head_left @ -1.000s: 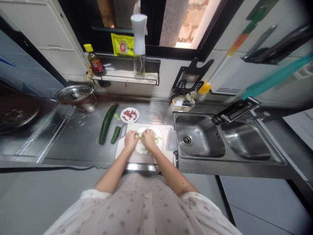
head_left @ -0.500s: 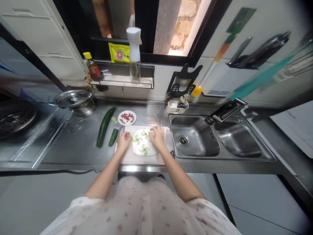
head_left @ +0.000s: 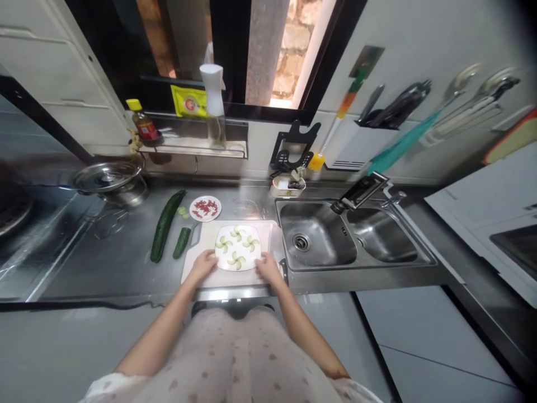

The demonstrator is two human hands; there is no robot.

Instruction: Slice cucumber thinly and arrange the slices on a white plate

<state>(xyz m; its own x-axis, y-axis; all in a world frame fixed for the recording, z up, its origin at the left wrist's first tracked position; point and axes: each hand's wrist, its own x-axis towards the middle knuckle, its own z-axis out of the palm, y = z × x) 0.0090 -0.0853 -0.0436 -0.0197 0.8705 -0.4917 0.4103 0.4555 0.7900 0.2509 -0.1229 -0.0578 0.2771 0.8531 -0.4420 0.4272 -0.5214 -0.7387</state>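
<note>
A squarish white plate [head_left: 238,247] rests over a pale cutting board [head_left: 201,242]. On the plate, cucumber slices [head_left: 236,259] form several pinwheel shapes. My left hand [head_left: 203,265] grips the plate's lower left edge, fingers closed on the rim. At the lower right edge, my right hand [head_left: 268,267] holds the rim in the same way. Left of the board lie a long cucumber [head_left: 166,226] and a short cucumber piece [head_left: 182,242], with a few cucumber slices [head_left: 183,212] beside them. Behind the board stands a small round plate [head_left: 205,208] with chopped red bits.
To the right is a double steel sink [head_left: 319,235] with a black faucet [head_left: 358,193]. A lidded steel pot [head_left: 111,182] stands at the back left. A wall shelf [head_left: 193,150] carries a sauce bottle [head_left: 143,122] and a spray bottle [head_left: 215,106].
My right hand has moved from the plate's upper right to its lower right edge. My left hand has come down onto the rim. The view has shifted right.
</note>
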